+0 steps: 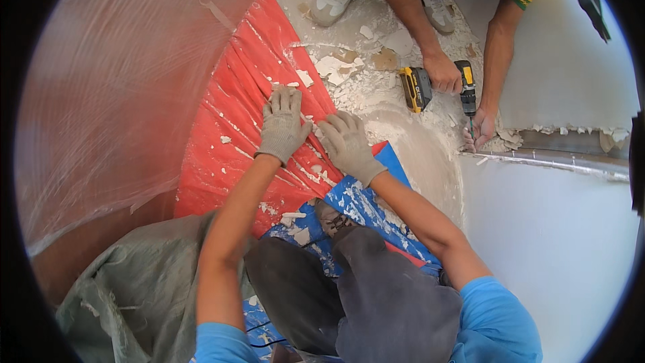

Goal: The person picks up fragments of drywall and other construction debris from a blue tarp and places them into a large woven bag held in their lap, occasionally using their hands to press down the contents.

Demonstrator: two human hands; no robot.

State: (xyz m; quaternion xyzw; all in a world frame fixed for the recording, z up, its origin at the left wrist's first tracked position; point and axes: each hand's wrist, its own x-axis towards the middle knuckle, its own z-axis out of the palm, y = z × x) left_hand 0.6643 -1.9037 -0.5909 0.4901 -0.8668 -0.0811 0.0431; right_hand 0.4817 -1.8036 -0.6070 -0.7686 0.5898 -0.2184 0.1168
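Note:
Both my hands wear dusty knitted gloves. My left hand (282,126) lies on a red plastic sheet (232,121), with its fingers stretched out and pointing away from me. Just beside it, my right hand (349,148) rests on the right edge of the same sheet, fingers extended. I see nothing held in either hand. The sheet is creased and sprinkled with white plaster crumbs (304,78). A blue sheet (366,205), also dusted with white bits, lies under my right forearm and by my shoe (329,217).
At the upper right a co-worker crouches, holding a yellow and black cordless drill (416,89) against a metal wall strip (557,159). Plaster rubble (339,67) covers the floor there. Plastic film (127,87) hangs at the left, above a grey-green sack or cloth (144,289).

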